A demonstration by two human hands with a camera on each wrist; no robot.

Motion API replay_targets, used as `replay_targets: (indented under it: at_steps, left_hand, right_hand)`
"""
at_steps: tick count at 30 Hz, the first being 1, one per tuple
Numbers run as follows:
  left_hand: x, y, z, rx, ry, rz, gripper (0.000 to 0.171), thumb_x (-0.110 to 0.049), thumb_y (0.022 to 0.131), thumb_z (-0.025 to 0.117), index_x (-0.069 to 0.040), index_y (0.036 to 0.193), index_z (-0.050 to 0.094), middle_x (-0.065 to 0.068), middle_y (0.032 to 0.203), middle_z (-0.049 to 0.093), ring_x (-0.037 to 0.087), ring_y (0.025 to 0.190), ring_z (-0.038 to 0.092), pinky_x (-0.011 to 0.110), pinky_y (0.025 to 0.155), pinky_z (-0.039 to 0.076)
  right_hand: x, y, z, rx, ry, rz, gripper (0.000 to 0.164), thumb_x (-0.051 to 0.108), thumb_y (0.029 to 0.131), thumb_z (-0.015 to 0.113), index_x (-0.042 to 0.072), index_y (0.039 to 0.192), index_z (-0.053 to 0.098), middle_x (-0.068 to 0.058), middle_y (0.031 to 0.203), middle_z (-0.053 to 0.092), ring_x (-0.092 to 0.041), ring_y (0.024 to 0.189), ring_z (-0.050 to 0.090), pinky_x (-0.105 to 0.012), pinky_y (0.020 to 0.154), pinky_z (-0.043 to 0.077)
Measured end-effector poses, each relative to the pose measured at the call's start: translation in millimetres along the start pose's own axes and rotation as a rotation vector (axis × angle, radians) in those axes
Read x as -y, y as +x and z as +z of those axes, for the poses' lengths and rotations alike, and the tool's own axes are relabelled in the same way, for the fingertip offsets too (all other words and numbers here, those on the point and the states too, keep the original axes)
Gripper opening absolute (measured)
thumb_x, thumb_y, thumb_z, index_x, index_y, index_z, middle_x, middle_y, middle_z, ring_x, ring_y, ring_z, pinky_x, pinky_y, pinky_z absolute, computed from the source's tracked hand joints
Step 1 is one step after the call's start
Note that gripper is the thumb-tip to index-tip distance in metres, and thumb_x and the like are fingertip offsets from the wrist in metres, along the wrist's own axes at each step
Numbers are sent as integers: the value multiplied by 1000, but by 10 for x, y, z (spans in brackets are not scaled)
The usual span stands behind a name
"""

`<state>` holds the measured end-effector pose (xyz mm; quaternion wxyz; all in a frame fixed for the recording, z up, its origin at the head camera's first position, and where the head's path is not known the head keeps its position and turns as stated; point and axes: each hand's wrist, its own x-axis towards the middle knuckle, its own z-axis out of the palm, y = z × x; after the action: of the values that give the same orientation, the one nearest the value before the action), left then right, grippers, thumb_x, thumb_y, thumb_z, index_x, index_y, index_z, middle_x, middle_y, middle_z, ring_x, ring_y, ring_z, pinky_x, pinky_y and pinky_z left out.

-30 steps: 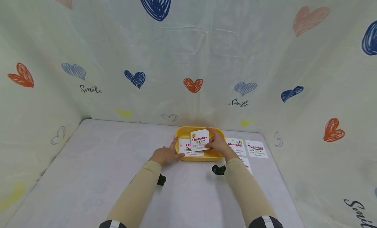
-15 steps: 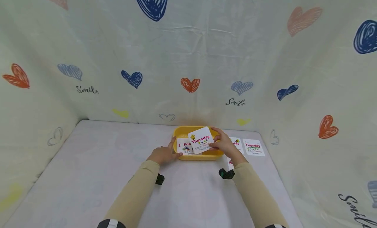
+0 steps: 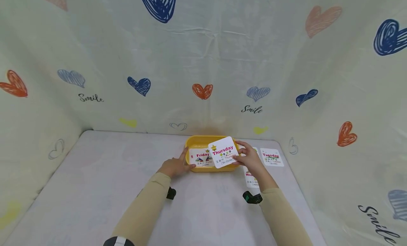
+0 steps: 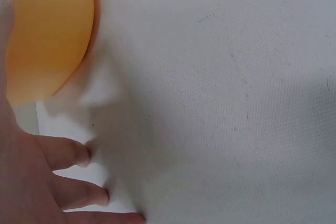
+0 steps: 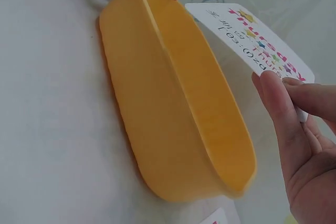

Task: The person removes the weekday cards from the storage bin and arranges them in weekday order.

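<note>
My right hand (image 3: 252, 162) pinches a white Thursday card (image 3: 224, 152) by its right edge, thumb against fingers. In the right wrist view the card (image 5: 257, 40) is tilted and held up above the rim of a yellow plastic tray (image 5: 157, 93). My left hand (image 3: 174, 167) rests at the tray's left end, thumb and index finger spread along its rim. The left wrist view shows the other fingers (image 4: 79, 195) fairly straight and spread beside the tray. Inside the tray lies a Friday card (image 3: 201, 160), with a letter S from another card showing at its left.
A Tuesday card (image 3: 272, 157) lies on the white table (image 3: 127, 161) right of the tray. A Wednesday card (image 3: 250, 180) lies nearer, partly behind the right forearm; another card (image 3: 255, 149) is mostly hidden by the right hand. A heart-printed curtain (image 3: 203, 62) stands close behind the tray.
The right hand has lifted the Thursday card from over the tray's middle and moved it to the right, uncovering more of the Friday card. The left hand stays at the tray's left end.
</note>
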<state>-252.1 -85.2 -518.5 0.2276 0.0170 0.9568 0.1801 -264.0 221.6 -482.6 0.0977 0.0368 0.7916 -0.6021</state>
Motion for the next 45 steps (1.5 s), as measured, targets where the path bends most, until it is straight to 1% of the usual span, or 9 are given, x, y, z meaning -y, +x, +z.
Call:
replay_targets:
  at_steps: [5, 11, 16, 19, 22, 26, 33, 40, 45]
  left_hand:
    - [16, 10, 6, -3, 6, 4, 97, -73, 88, 46, -27, 158, -3, 36, 140, 42, 53, 123, 46, 61, 100, 39]
    - [7, -3, -7, 1, 22, 9, 96, -73, 89, 45, -26, 158, -2, 37, 138, 43, 53, 122, 47, 61, 99, 40]
    - [-18, -31, -28, 6, 26, 7, 96, -72, 89, 45, -26, 158, -2, 36, 138, 44, 53, 123, 46, 61, 100, 40]
    - [-23, -38, -33, 6, 20, 4, 96, -72, 88, 46, -26, 158, -1, 35, 138, 44, 52, 124, 45, 61, 100, 40]
    - [-23, -38, -33, 5, 14, -1, 96, -72, 88, 46, -27, 158, -1, 34, 138, 45, 52, 125, 45, 61, 100, 39]
    - [-26, -44, -37, 10, 9, -9, 96, -73, 88, 46, -28, 158, -1, 33, 139, 45, 52, 127, 43, 62, 100, 39]
    - [-27, -55, -37, 17, -10, -21, 96, -72, 88, 47, -29, 158, -2, 33, 140, 44, 52, 126, 43, 64, 100, 38]
    - [-21, -41, -15, 14, -12, -21, 96, -72, 88, 47, -29, 158, -3, 33, 140, 44, 52, 127, 43, 63, 101, 38]
    - [-3, -19, 2, 11, -7, -15, 96, -73, 87, 47, -29, 158, -3, 33, 138, 46, 52, 124, 46, 63, 99, 39]
  right_hand:
    - [-43, -120, -67, -26, 47, -14, 58, 0, 89, 69, 13, 141, 46, -17, 105, 58, -26, 79, 68, -36, 75, 58]
    - [-145, -237, -176, -47, 85, -24, 55, -2, 92, 64, 10, 143, 46, -18, 108, 56, -24, 84, 68, -40, 79, 57]
    - [-253, -328, -278, -68, 122, -16, 58, -6, 93, 59, 8, 146, 41, -19, 109, 55, -22, 85, 67, -43, 82, 56]
    - [-315, -376, -335, -74, 143, -20, 60, -8, 93, 57, 7, 148, 39, -20, 111, 55, -21, 88, 67, -38, 82, 57]
    - [-369, -430, -392, -90, 158, -15, 60, -9, 93, 56, 6, 148, 38, -18, 110, 57, -18, 89, 66, -33, 81, 57]
    - [-439, -507, -453, -140, 189, 22, 57, -9, 94, 55, 5, 147, 38, -11, 103, 60, -15, 86, 67, -32, 81, 57]
    - [-563, -620, -533, -265, 256, 71, 51, -1, 97, 56, 3, 145, 40, -3, 91, 65, -12, 81, 68, -29, 81, 56]
    - [-702, -721, -605, -372, 277, 91, 47, 4, 98, 57, 2, 143, 43, 0, 97, 69, -14, 83, 69, -27, 79, 56]
    - [-776, -769, -669, -426, 358, 124, 47, 9, 98, 59, 3, 142, 45, 7, 96, 70, -14, 84, 70, -27, 80, 56]
